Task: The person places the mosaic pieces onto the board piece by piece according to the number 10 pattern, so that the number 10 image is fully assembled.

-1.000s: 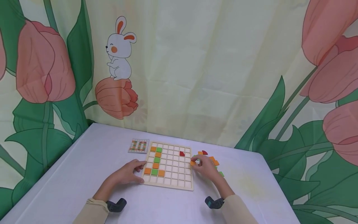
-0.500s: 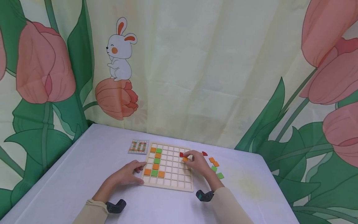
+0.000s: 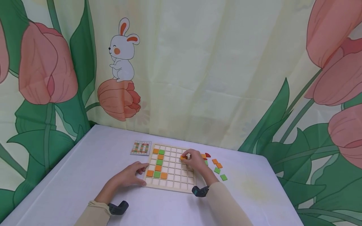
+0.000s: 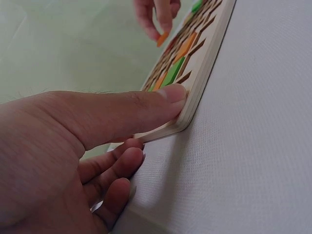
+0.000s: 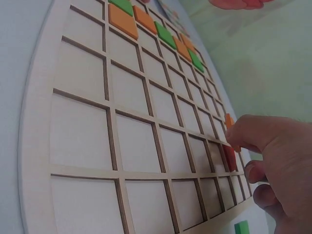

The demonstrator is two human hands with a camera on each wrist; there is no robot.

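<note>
Now your right hand point(image 3: 195, 159) is pinching an orange tile point(image 3: 183, 157) beside the red piece point(image 5: 229, 157), far right above the board point(image 3: 177, 178) your left hand point(image 3: 131, 174) is touching with relaxed fingers.

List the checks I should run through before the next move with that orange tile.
1. Board steadied: ok. The left hand touches its left edge and near-left corner.
2. Orange tile held: ok. The right hand pinches it.
3. Orange tile seated in a cell: not ok. It is raised above the board.
4. Red piece on the board: ok. It lies in the grid, close to the pinched tile.
5. Pattern card uncovered: ok. It lies beside the board's far-left corner.
6. Tile's target cell matches the card: cannot tell. The print is too small.
</note>
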